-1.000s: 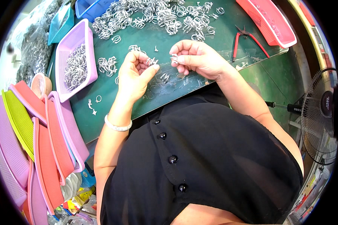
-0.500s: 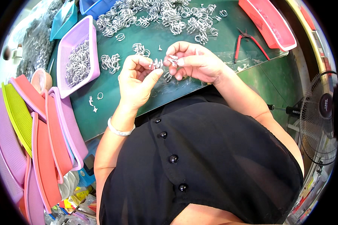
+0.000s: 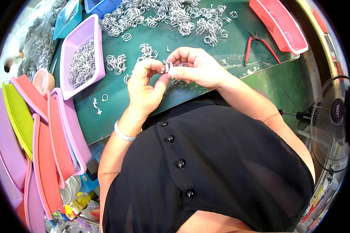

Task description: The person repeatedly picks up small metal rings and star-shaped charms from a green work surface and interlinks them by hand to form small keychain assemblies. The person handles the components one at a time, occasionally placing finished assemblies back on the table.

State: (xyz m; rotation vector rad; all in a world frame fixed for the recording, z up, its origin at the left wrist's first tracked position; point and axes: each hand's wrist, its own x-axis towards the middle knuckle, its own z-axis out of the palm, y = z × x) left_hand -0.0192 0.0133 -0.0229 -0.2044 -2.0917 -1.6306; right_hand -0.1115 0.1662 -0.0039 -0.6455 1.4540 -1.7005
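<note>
Silver metal bits, too small to count, sit in the closed pinch of two hands: left hand and right hand, both curled, thumbs close. Left of the grip: one purple basket; right, one red-handled pliers; beyond, one big ring pile.

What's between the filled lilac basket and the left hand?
Head view: a small cluster of silvery rings on the green table, plus at least one ring by the left hand.
</note>
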